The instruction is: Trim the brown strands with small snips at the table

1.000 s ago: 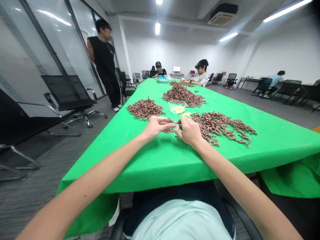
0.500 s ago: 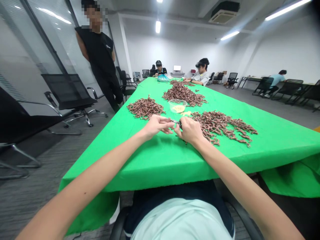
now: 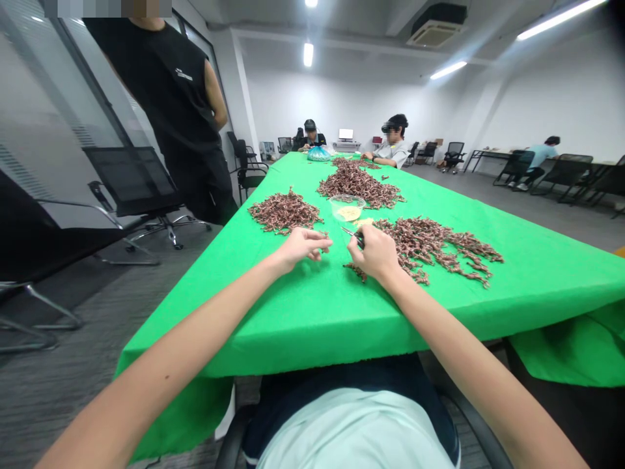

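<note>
Between the fingertips of my left hand (image 3: 303, 249) is a small brown twisted piece (image 3: 325, 236). My right hand (image 3: 374, 251) is closed around a small metal tool with a dark handle (image 3: 360, 238), its tip pointing left toward my left hand. The hands are a short way apart above the green cloth (image 3: 312, 312). Brown twisted pieces form a pile (image 3: 284, 212) beyond my left hand and a wider pile (image 3: 424, 241) beside my right hand. A clear bowl (image 3: 347, 207) with pale yellow bits stands just beyond, with more yellow bits (image 3: 364, 222) on the cloth beside it.
A larger brown pile (image 3: 359, 182) lies behind the bowl, and a blue bag (image 3: 319, 153) is at the far end. A person in black (image 3: 180, 111) stands left of the table near an office chair (image 3: 134, 182). Two people sit at the far end; another sits at right.
My hands have moved apart, and the tool tip has come away from the piece in my left hand. The standing person has come closer.
</note>
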A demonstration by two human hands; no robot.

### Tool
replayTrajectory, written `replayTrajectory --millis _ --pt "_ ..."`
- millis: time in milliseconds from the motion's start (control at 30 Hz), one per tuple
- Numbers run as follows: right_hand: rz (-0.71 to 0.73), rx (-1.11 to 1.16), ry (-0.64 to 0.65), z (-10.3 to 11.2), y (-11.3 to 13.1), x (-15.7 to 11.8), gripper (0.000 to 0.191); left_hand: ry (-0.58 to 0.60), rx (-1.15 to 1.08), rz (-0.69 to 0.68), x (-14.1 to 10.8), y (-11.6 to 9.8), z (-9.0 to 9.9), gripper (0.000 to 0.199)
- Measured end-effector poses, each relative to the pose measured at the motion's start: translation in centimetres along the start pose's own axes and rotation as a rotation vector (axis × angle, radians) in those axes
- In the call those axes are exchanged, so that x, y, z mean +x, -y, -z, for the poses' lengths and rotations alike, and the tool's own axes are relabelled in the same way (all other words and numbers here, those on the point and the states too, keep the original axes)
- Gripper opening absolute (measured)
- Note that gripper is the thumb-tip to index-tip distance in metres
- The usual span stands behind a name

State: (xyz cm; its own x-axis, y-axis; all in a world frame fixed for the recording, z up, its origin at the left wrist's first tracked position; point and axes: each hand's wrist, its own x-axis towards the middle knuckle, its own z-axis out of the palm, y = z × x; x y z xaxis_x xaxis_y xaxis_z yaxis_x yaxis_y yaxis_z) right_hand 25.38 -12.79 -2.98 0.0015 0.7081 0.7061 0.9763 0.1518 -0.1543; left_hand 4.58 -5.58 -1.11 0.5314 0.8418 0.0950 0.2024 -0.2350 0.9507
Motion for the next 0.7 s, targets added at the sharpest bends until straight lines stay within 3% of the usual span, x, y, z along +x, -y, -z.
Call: replayTrajectory --millis 200,400,533,700 --pt "-0.146 0.143 -0.021 -0.1 -1.1 0.4 0.027 -0.091 0.298 0.03 1.0 0.9 2.6 0.041" --pt "-0.159 0.202 -0.006 -0.2 -1.2 0.4 0.028 -0.415 0.778 0.086 2.1 1.6 6.7 0.032" --pt "-0.159 0.235 0.003 -0.2 -1.3 0.4 0.027 -0.485 0.815 0.101 2.8 2.6 8.2 0.03" --pt "-0.179 0.286 -0.004 -0.2 -1.4 0.6 0.027 -0.546 0.613 0.017 3.5 3.5 8.2 0.046"
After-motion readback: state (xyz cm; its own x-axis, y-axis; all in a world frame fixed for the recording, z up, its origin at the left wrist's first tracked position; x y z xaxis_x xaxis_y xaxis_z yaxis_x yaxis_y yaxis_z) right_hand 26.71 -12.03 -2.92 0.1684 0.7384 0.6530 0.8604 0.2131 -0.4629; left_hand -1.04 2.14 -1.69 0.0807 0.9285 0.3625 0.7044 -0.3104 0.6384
